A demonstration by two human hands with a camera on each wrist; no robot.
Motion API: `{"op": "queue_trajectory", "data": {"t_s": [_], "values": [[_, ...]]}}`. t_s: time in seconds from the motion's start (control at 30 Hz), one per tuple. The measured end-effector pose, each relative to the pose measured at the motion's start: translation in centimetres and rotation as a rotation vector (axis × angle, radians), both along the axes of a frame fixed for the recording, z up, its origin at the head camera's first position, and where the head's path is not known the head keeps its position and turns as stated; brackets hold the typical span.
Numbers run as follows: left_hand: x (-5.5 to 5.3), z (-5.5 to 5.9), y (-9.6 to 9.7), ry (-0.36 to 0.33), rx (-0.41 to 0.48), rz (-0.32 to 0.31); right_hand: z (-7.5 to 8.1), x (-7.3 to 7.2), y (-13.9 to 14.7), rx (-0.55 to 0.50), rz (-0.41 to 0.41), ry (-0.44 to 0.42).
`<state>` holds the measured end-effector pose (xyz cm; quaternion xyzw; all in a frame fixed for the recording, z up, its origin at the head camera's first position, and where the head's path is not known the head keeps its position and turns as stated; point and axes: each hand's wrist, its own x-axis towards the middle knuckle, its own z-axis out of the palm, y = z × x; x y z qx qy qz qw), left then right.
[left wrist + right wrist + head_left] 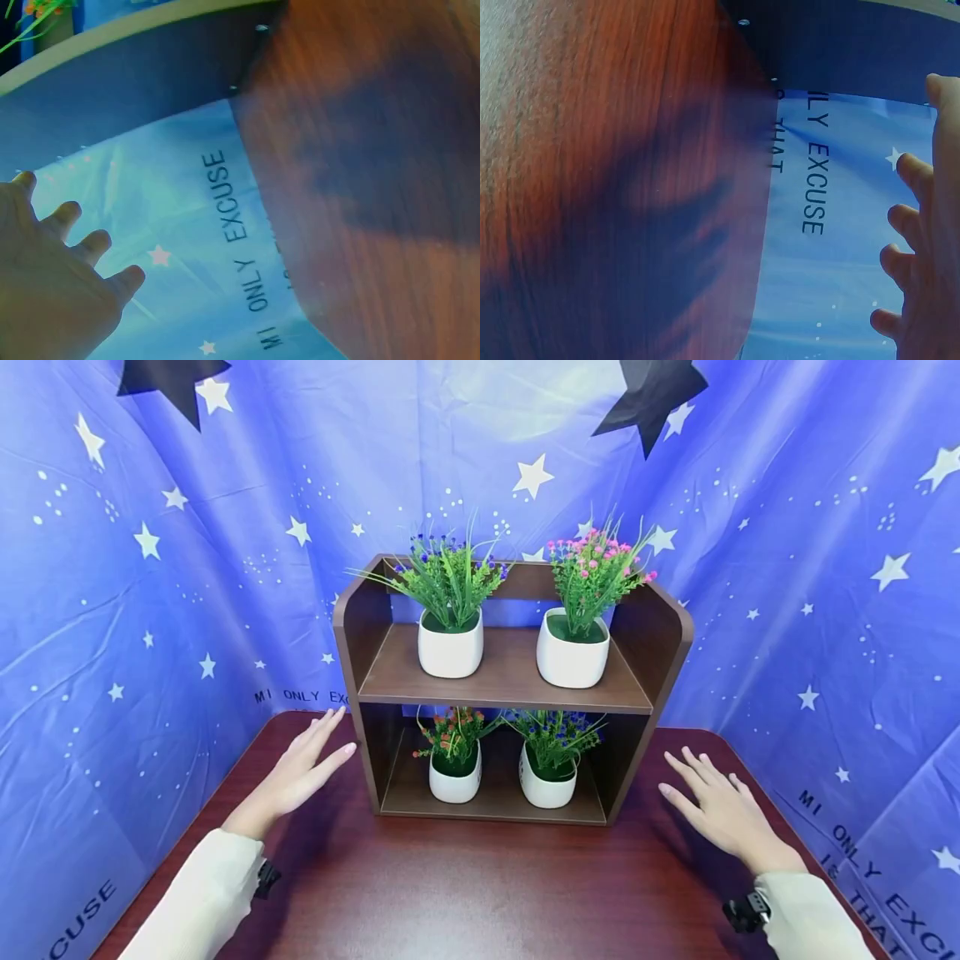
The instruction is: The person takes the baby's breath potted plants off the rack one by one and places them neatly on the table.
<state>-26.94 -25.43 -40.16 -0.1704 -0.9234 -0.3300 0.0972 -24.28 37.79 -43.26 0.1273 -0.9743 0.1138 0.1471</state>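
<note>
A dark brown two-tier shelf (510, 693) stands on the table. Its upper board carries a white pot with purple-blue flowers (450, 643) at left and a white pot with pink flowers (573, 652) at right. Below sit a pot with red-orange flowers (455, 781) and a pot with blue flowers (548, 787). My left hand (300, 770), fingers extended, hovers near the shelf's left side and holds nothing. To the right of the shelf my right hand (723, 810) is spread above the table, also holding nothing. Both wrist views show spread fingers beside the shelf's side panels.
The reddish-brown table (435, 893) extends in front of the shelf. Blue star-printed cloth (225, 552) surrounds it at the back and both sides. Each wrist wears a dark strapped device, such as the one at the right wrist (747, 912).
</note>
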Motion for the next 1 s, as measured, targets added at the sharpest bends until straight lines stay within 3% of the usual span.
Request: {"op": "queue_trajectory", "data": {"t_s": [0.63,0.8,1.0], "values": [[-0.1,2.8,2.5,-0.015,0.326,-0.036,1.4,0.2,-1.2,-0.044,0.122,0.138],[0.1,3.7,3.3,-0.017,0.318,-0.006,1.6,0.2,-1.5,-0.067,0.163,0.178],[-0.3,4.2,4.1,0.047,0.446,0.028,2.2,0.4,-2.1,-0.078,0.189,0.194]]}}
